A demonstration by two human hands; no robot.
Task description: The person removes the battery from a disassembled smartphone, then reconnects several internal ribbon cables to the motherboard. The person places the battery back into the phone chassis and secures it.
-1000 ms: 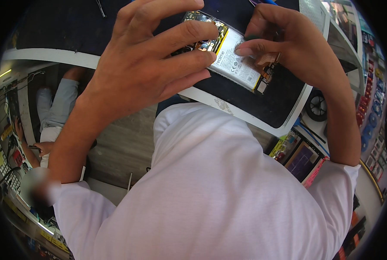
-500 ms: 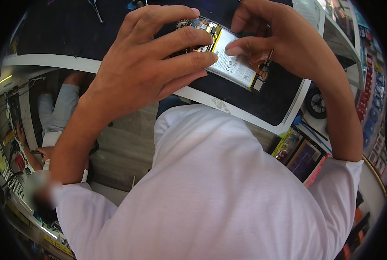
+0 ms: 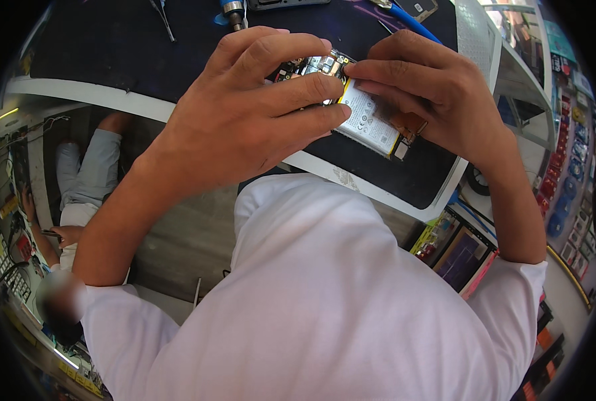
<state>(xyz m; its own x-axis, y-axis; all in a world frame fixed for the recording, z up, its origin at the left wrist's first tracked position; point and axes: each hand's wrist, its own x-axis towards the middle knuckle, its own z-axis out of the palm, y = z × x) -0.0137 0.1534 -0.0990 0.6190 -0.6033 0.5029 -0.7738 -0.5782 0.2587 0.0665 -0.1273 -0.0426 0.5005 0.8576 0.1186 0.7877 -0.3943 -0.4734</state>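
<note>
An opened phone (image 3: 371,127) lies slanted near the mat's front edge. Its pale battery faces up, the circuit board (image 3: 326,65) shows at its upper left, and a brown flex cable (image 3: 415,123) is at the lower right. My left hand (image 3: 251,100) grips the board end, fingers spaced across it and the thumb mostly hidden along the near side. With thumb and index finger bent close together, my right hand (image 3: 438,90) pinches at the seam between board and battery. Whatever is between those fingertips is too small to make out.
On the dark mat (image 3: 111,53) are tweezers (image 3: 163,20), a blue-handled screwdriver (image 3: 233,15), a blue tool (image 3: 415,23) and a phone cover (image 3: 421,8). The table's white edge (image 3: 358,179) runs in front. A person (image 3: 87,174) sits at left; packed shelves (image 3: 565,154) stand right.
My right thumb and index finger have moved from over the battery to its board end and closed together. The left hand keeps its hold. The view has shifted, showing more of the far mat.
</note>
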